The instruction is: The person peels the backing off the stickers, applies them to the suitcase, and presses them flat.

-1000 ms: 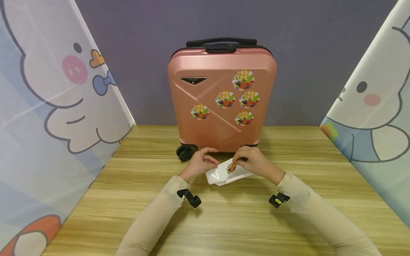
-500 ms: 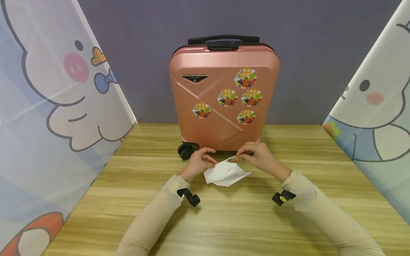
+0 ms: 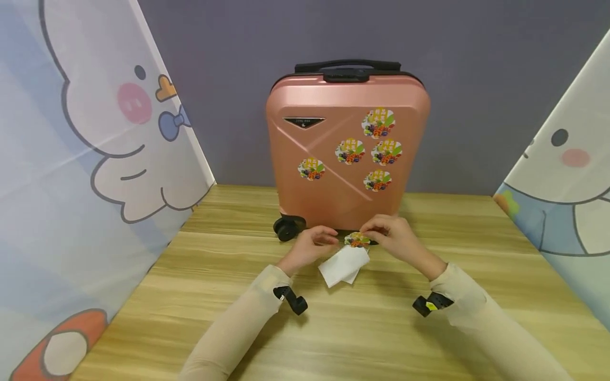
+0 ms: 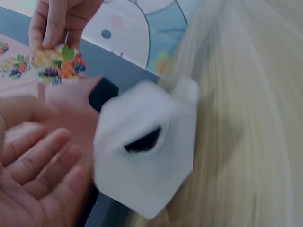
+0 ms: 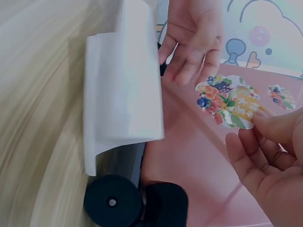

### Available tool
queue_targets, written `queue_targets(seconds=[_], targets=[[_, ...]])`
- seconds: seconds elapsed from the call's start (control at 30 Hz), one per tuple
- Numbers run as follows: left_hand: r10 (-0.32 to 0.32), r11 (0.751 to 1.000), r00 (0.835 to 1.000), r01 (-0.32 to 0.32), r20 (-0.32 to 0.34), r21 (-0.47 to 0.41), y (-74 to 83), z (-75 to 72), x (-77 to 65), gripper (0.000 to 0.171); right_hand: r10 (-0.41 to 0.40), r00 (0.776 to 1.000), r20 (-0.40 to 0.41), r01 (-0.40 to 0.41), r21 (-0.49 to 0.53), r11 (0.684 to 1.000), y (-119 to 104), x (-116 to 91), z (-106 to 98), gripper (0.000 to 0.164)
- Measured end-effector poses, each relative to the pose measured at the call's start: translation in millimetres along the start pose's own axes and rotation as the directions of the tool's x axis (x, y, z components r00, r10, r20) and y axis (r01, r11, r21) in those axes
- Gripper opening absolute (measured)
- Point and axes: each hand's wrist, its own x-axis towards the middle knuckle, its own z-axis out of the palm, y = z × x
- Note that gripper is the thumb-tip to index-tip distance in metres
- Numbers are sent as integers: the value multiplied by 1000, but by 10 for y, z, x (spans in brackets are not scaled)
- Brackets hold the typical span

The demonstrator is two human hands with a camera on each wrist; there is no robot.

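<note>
My right hand (image 3: 392, 238) pinches a round fruit sticker (image 3: 357, 239) by its edge between thumb and fingers, close in front of the suitcase's lower edge. The sticker (image 5: 228, 101) shows printed fruit and a yellow patch in the right wrist view. To its left my left hand (image 3: 312, 246) holds nothing; its fingers (image 4: 42, 158) are loosely spread. A bent white backing paper (image 3: 344, 265) is apart from both hands, below the sticker. In the left wrist view this paper (image 4: 151, 179) is blurred and has a round hole with dark showing through.
A pink suitcase (image 3: 329, 203) stands upright against the grey wall (image 3: 214, 79), with several fruit stickers on its front. One black wheel (image 3: 289, 227) shows at its lower left. The wooden table (image 3: 352, 338) lies between cartoon-printed side panels (image 3: 143, 137).
The sticker has been peeled off the backing paper by my right hand. My left hand has let go of the paper, which has dropped lower and turned. The head view has shifted slightly.
</note>
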Motion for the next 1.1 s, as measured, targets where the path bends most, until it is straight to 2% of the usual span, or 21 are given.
queue_targets(seconds=[0.1, 0.17, 0.27, 0.6, 0.93, 1.1], targets=[[42, 994, 999, -41, -1, -101, 43, 36, -13, 29, 17, 1000, 0, -17, 17, 1000, -29, 15, 1, 12], [55, 981, 998, -55, -4, -186, 71, 87, -8, 29, 32, 999, 4, -32, 21, 999, -41, 4, -18, 13], [64, 962, 998, -69, -26, -263, 111, 130, -13, 27, 45, 999, 12, -45, 20, 999, -72, 16, -32, 13], [61, 932, 994, -89, -91, -353, 200, 228, -10, 20, 63, 998, -4, -63, 3, 998, -145, 55, -93, 14], [5, 880, 981, -95, -192, -465, 194, 288, -7, 20, 82, 996, 16, -82, 9, 997, -212, 158, -88, 16], [6, 846, 970, -135, -244, -516, 195, 330, 11, 18, 64, 998, 4, -64, 10, 998, -237, 195, -83, 20]])
